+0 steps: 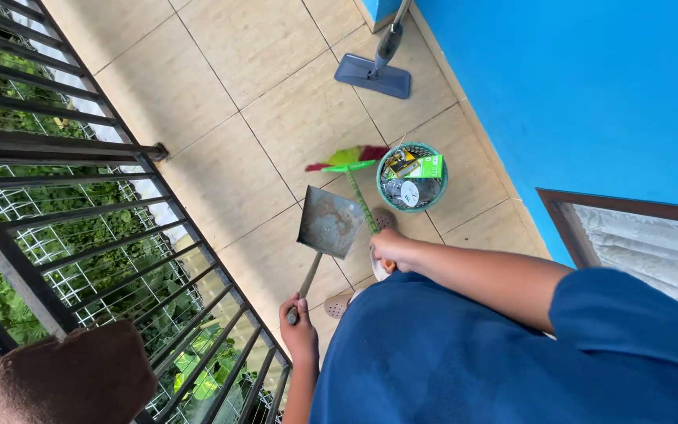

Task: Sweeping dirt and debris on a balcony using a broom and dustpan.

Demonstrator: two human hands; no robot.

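My left hand [300, 330] grips the thin handle of a grey metal dustpan [329, 224], which is held above the beige tiled floor [221, 102]. My right hand [390, 251] is closed around the green stick of a small broom [351, 159] with yellow, green and red bristles. The bristles lie on the tiles just beyond the dustpan, beside a green mesh waste basket [439, 182] that holds wrappers and scraps. My blue shirt hides the floor beneath me. Parts of my light slippers [337, 305] show near my hands.
A flat mop [373, 75] stands against the blue wall [590, 86] at the far end. A dark metal railing [80, 149] with wire mesh runs along the left, and a brown mat [64, 377] hangs over it. A curtained window [645, 243] is on the right.
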